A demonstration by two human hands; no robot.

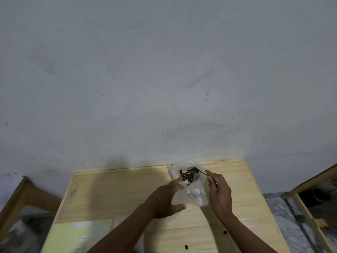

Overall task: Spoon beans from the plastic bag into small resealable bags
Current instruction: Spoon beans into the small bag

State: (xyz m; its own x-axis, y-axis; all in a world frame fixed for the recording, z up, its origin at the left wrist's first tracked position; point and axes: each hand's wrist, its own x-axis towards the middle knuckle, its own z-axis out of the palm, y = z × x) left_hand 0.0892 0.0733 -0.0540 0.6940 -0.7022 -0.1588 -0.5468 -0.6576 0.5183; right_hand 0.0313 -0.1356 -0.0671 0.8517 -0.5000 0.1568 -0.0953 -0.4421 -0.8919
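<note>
The beans (186,176), dark reddish-brown, lie in a small heap inside the open mouth of the clear plastic bag (193,192), which rests on the far right part of the wooden bench (116,194), close to the grey wall (164,70). The bowl of the metal spoon (194,171) sits at the far edge of the heap, just beside the beans and apparently touching them.

The step in hand looks like scooping a load. To do it well, the bowl should slide under the heap rather than push it along, then come up level so nothing rolls off. The film is limp, so the mouth needs holding wide and steady while the spoon works; a collapsing edge could knock beans off the spoon.

The right hand (218,194) pinches the spoon's thin handle between thumb and fingertips, right of the bag and nearer the person than the beans. The left hand (164,198) is spread, fingers straight and apart: its forefinger tip reaches the bag's left edge right beside the beans, and its thumb lies against the bag's near edge, so it seems to brace the bag rather than grip it.

No small resealable bag can be told apart with certainty; pale sheets (80,232) lie at the bench's near left, too blurred to identify.
</note>
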